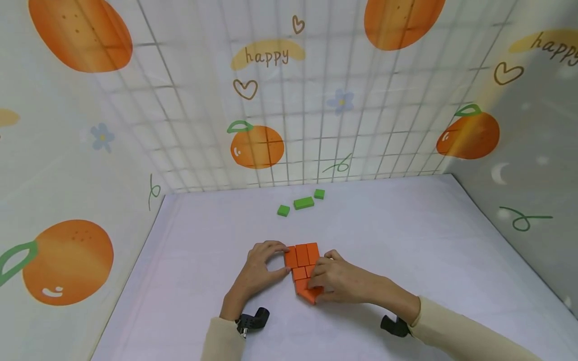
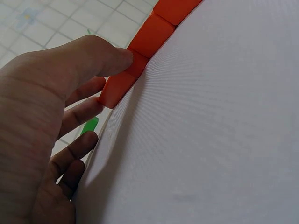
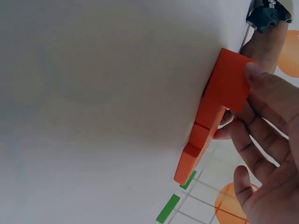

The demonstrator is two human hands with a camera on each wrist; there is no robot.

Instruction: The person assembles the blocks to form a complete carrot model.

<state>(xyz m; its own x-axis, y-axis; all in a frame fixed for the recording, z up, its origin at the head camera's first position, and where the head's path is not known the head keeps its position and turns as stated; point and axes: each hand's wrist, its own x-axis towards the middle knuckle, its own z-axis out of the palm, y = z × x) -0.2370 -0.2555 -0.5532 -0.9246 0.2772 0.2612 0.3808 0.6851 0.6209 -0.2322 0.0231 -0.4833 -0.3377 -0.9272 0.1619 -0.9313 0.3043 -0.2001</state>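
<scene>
Several flat orange blocks [image 1: 301, 255] lie edge to edge on the white table, wide at the far end and pointed at the near end. My left hand [image 1: 259, 268] pinches the far-left orange block [image 2: 121, 86] between thumb and fingertips. From the right, my right hand [image 1: 340, 281] holds the near orange block [image 3: 229, 79] of the pointed end, with the thumb on its near side and fingers across it. That hand hides part of the right edge of the group.
Behind the orange group lie a long green block [image 1: 304, 203] and two small ones, a left green block [image 1: 283, 210] and a right green block [image 1: 319, 194]. A fruit-printed curtain [image 1: 198, 125] hangs around the table [image 1: 203, 225], with a grid showing through it.
</scene>
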